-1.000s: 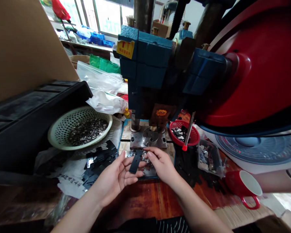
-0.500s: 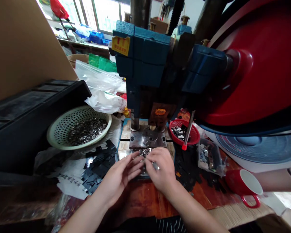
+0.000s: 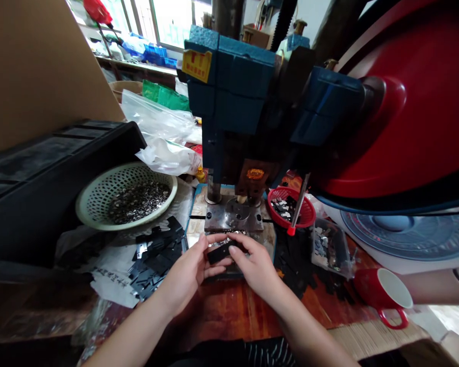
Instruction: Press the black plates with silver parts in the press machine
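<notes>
A small flat black plate [image 3: 219,253] with a tiny hole or two spans the gap between my hands, low in front of the press. My left hand [image 3: 187,275] is curled round its left end, thumb above and fingers below. At the right end, the thumb and fingers of my right hand [image 3: 257,263] pinch it. Just beyond stands the steel die block [image 3: 232,218] on the bed of the blue press [image 3: 233,86]. Small shiny metal pieces [image 3: 246,238] lie before the block, partly hidden by my fingers.
Left are a pale green basket [image 3: 87,214] of small metal pieces and a heap of black plates [image 3: 156,255]. Right are a red basket [image 3: 311,216], a rod with a red tip [image 3: 299,206], a clear box [image 3: 338,255] and a red mug [image 3: 369,288]. A red wheel [image 3: 413,117] overhangs.
The black plate now shows between both hands, where no plate could be made out before. My left fingers have closed in round it. The view has shifted slightly.
</notes>
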Available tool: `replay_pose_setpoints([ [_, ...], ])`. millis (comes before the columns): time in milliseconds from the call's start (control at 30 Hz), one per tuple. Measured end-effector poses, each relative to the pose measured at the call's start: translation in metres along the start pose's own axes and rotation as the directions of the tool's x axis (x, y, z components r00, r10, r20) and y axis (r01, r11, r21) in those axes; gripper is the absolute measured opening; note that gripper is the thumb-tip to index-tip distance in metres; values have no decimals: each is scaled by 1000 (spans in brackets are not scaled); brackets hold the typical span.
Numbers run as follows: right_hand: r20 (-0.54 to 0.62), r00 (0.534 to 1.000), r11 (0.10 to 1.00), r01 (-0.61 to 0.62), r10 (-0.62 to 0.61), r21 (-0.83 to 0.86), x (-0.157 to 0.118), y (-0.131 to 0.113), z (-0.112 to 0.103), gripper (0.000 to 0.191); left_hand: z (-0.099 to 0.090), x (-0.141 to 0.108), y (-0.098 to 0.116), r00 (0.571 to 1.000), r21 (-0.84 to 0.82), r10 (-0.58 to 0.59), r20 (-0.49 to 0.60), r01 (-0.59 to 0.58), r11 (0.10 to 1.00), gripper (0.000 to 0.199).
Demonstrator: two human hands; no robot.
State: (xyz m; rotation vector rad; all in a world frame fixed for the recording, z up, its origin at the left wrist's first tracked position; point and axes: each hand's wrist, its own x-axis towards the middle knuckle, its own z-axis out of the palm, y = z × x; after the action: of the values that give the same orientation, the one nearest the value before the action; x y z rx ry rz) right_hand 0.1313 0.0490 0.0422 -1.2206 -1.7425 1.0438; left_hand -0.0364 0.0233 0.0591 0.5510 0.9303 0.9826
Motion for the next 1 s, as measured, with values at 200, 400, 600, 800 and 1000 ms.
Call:
replay_pose_setpoints([
  [200, -100, 995, 998, -21, 26, 52, 2, 5, -1, 23, -1, 17, -2, 971, 448, 237, -36, -196, 872, 32],
  [400, -342, 936, 989, 32, -82, -148, 47, 24, -12, 17, 8, 73, 20, 792, 857, 592, 147, -401, 324, 23],
  [600, -376, 915, 959, 37, -146, -282, 87, 37, -20, 12, 10, 122, 29, 712, 894, 681, 170, -402, 197, 20],
  [800, -337, 936, 991, 63, -100, -119, 97, 54, -16, 19, 6, 136, 26, 768, 856, 615, 178, -429, 289, 25],
  [1000, -313, 948, 996, 42, -65, -80, 100, 59, -15, 18, 6, 138, 29, 812, 825, 558, 173, -429, 368, 30],
])
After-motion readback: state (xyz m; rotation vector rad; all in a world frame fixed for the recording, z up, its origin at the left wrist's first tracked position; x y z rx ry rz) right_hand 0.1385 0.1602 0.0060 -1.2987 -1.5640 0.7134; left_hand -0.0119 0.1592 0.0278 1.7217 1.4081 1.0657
